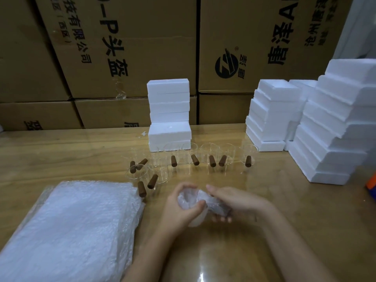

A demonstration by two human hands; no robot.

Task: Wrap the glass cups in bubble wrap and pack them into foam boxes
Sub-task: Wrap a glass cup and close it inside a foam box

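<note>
Just above the wooden table [284,200], both hands hold a glass cup wrapped in bubble wrap [200,202]. My left hand [179,208] grips its left end, thumb pressed on the wrap. My right hand [230,202] curls round its right side, fingers underneath. Several bare glass cups with brown wooden handles [174,160] stand in a row behind, more in a cluster [142,180] on the left. A stack of bubble wrap sheets [67,226] lies at the near left. Closed foam boxes [168,110] are stacked at the back centre.
Tall stacks of white foam boxes and lids [333,129] fill the right side of the table. Brown cardboard cartons [122,47] form a wall behind. An orange and blue object [372,184] pokes in at the right edge.
</note>
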